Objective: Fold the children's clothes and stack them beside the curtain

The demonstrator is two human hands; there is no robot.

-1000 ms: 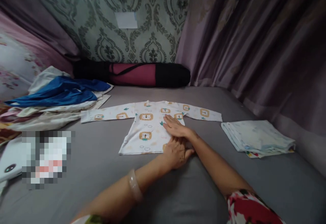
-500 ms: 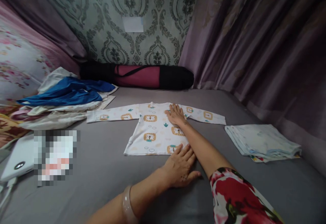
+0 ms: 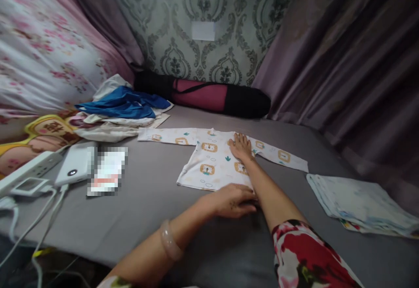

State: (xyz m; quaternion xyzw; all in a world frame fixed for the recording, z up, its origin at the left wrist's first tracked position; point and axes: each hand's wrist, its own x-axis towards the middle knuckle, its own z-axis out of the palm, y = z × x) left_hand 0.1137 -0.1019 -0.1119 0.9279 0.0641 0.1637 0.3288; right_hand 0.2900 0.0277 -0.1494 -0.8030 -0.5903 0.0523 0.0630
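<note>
A white long-sleeved shirt (image 3: 218,159) with lion prints lies spread on the grey sheet, its sleeves stretched out to both sides. My right hand (image 3: 241,147) rests on its upper part, near the right shoulder, with the fingers somewhat apart. Nearer to me, my left hand (image 3: 231,200) is at the right end of the bottom hem, fingers bent round the edge of the cloth; the fingertips are partly hidden beside my right forearm. My forearms come close together there, the left one wearing a pale bangle.
Folded light cloths (image 3: 363,203) lie at the right. Crumpled clothes (image 3: 121,102) are piled at the back left. A power bank (image 3: 77,163), a power strip (image 3: 31,170) and cables sit at the left. A black and maroon long bag (image 3: 203,96) lies along the wall.
The view has swung left, so things appear further right. My left hand has gone from lying flat with spread fingers to bent fingers at the hem. My right hand stays on the shirt.
</note>
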